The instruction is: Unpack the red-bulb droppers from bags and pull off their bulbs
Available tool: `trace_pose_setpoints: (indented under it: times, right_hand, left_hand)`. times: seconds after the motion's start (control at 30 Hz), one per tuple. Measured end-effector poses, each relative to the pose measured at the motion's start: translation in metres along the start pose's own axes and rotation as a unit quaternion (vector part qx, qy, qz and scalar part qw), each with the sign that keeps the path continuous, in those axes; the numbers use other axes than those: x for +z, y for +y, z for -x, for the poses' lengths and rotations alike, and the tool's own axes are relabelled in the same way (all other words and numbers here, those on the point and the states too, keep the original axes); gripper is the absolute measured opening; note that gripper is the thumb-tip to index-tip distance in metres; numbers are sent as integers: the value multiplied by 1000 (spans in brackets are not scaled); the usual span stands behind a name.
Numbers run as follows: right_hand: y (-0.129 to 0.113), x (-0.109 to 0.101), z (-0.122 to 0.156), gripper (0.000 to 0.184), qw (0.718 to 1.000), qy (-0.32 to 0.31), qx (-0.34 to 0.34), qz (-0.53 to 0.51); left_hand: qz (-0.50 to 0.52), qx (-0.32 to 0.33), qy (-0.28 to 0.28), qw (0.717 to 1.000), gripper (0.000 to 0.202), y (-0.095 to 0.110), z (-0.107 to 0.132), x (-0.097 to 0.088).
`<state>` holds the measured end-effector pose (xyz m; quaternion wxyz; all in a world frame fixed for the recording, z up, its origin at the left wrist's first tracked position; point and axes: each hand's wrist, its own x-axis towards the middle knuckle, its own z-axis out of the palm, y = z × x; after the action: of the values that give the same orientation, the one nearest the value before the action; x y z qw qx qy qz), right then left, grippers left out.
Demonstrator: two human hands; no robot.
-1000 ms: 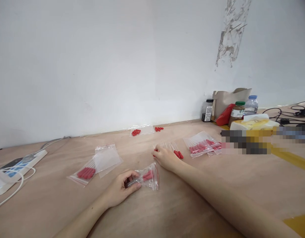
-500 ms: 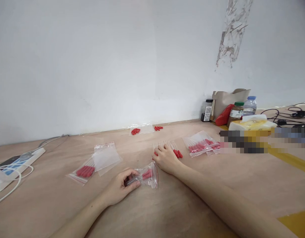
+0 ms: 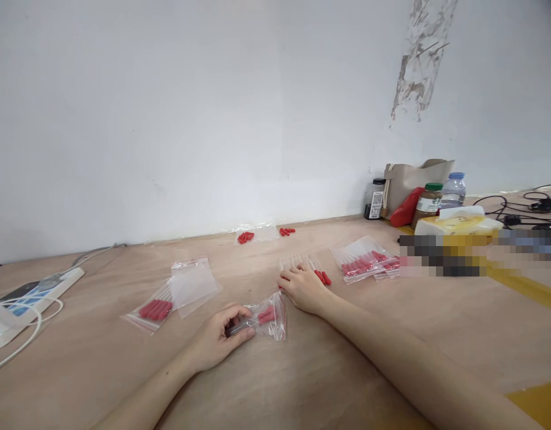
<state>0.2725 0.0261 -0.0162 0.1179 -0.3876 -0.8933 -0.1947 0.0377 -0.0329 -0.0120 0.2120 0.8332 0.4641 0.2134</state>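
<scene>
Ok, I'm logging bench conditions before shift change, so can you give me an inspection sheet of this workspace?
Surface: tan board table, yellow tape strips at right.
Job's things: small zip bag holding red pieces; loose red pieces; filled bags at right; single filled bag and an empty bag at left.
Clutter: tote bag, jar, water bottle, tissue pack.
Grippers: left hand pinches the small zip bag; right hand lies palm down by the loose red pieces.
Cables: white cable at power strip; black cables far right.
Surroundings: white wall, peeled patch.
</scene>
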Motion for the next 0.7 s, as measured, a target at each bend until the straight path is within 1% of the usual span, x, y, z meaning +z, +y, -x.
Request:
trace_pose_setpoints:
  times: [0.37, 0.57, 0.63, 0.7]
  right_hand:
    - [-1, -6, 3, 23, 1000, 16, 6, -15]
    - [-1, -8, 2, 24, 999, 24, 5, -32]
    - [1, -12, 2, 25, 998, 38, 14, -48]
    - [2, -17, 3, 24, 993, 69, 39, -86]
  left_hand:
    - [-8, 15, 7, 1000, 25, 3, 2, -1]
    - [-20, 69, 24, 997, 28, 5, 3, -4]
    - [-23, 72, 30, 997, 27, 4, 3, -4]
    - [-21, 59, 32, 998, 26, 3, 3, -4]
